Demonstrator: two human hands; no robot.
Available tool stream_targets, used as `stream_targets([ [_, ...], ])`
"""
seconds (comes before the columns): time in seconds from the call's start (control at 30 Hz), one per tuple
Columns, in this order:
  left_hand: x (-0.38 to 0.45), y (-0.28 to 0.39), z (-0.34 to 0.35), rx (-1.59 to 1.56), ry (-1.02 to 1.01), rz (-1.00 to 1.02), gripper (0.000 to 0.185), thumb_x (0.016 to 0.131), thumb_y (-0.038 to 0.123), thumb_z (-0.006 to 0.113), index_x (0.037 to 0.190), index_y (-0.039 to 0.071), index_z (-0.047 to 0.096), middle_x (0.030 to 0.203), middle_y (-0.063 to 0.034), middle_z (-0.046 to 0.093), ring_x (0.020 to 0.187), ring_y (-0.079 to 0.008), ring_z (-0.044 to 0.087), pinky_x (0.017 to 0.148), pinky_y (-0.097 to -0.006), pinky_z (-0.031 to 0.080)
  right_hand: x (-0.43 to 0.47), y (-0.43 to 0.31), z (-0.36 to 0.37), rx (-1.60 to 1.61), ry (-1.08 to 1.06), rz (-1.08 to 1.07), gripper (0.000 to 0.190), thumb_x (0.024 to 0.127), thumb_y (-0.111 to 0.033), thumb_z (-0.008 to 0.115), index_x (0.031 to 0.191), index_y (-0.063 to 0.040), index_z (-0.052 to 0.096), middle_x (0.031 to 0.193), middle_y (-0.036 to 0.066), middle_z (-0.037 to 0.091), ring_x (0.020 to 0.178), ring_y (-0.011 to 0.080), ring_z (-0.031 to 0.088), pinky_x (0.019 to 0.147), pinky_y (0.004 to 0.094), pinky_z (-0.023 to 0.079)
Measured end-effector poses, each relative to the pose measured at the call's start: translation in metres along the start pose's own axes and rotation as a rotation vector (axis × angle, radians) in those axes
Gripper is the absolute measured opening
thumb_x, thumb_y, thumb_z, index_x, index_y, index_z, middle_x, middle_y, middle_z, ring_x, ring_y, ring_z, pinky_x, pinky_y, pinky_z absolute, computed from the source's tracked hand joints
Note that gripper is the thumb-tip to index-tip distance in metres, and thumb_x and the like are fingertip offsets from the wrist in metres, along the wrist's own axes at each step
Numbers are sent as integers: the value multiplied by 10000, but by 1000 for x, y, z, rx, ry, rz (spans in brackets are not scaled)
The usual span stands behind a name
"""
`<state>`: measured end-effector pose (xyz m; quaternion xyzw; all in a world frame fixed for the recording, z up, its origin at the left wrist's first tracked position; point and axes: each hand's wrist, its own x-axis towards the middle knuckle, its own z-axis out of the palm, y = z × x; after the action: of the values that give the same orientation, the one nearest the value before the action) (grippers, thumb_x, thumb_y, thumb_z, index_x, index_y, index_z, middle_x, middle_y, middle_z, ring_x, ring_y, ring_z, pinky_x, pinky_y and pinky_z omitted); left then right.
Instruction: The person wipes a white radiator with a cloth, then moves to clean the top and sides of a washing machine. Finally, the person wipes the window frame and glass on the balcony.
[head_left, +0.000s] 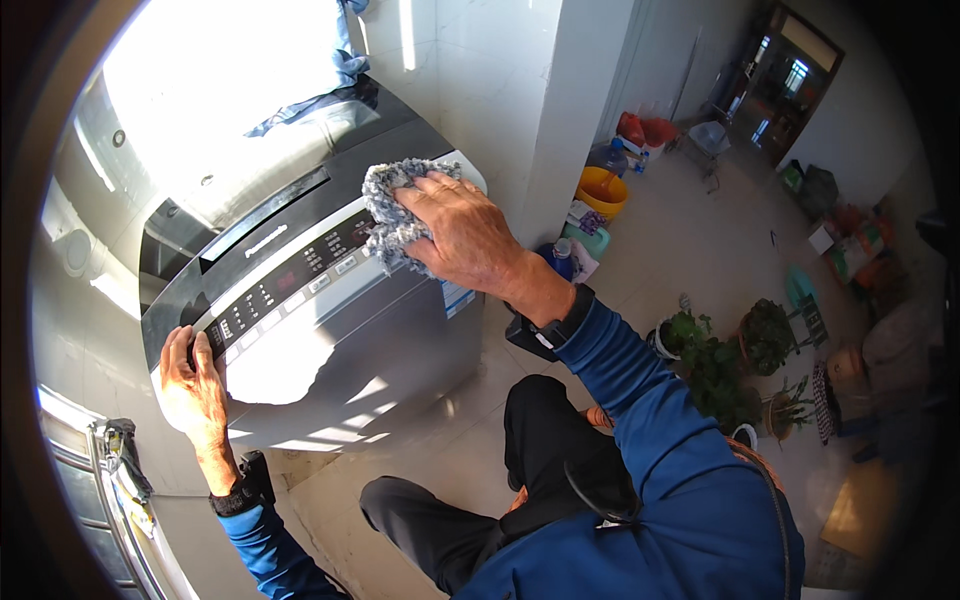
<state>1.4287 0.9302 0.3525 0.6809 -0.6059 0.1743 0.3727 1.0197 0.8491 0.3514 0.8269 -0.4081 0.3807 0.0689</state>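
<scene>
A Panasonic top-loading washing machine (409, 337) stands before me, with a dark top and a light control panel (296, 281) along its front. My right hand (469, 232) presses a fluffy grey cloth (394, 202) onto the panel's right end. The cloth bunches around my fingers and covers part of the panel and the dark lid. My left hand (193, 379) rests on the panel's left corner, thumb apart from the fingers; a dark patch under it cannot be made out. Strong sunlight whites out part of the front and the area behind the lid.
A blue cloth (349, 60) hangs at the machine's back edge. A wall pillar (577, 90) rises to the right, with a yellow bucket (602, 189) and bottles beyond it. Potted plants (709, 367) stand on the tiled floor at right. Metal rails (112, 495) run along the lower left.
</scene>
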Motion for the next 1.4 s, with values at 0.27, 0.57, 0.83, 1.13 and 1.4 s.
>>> stream_targets([
  [0.27,1,-5,2,-38,-49,-52,345,1038,301,647,1233,27,726,1302,-150,702,1187,-294,678,1052,-357,498,0,34,9,44,303,409,545,901,-276,725,1371,-15,634,1292,254,655,1207,449,622,1076,492,498],
  [0.57,2,-12,3,-92,-59,-78,318,1029,255,669,1224,12,733,1268,-139,715,1155,-243,677,1035,-340,502,-119,89,107,1120,501,1147,376,1022,-285,501,1111,37,672,958,99,691,822,207,634,756,341,512],
  [0.83,5,-4,-13,33,-188,-56,421,1091,312,557,1346,-5,662,1359,-196,663,1210,-288,644,1080,-352,472,-248,140,256,1193,177,1700,355,1027,-394,546,1150,-84,668,1001,52,679,886,192,643,779,365,520],
  [1.13,4,-10,-8,-44,-95,-216,348,1095,216,543,1316,-11,686,1342,-174,683,1238,-262,630,1114,-374,456,-319,198,333,1304,-97,1783,421,965,-398,604,1184,-48,683,969,91,684,822,223,636,724,429,511],
  [1.4,3,-10,-10,32,-63,-208,365,1092,230,525,1298,-19,695,1327,-171,691,1255,-277,621,1132,-379,439,-347,198,359,1229,-288,1981,328,1013,-416,540,1125,-140,678,957,56,733,865,230,725,858,523,551],
])
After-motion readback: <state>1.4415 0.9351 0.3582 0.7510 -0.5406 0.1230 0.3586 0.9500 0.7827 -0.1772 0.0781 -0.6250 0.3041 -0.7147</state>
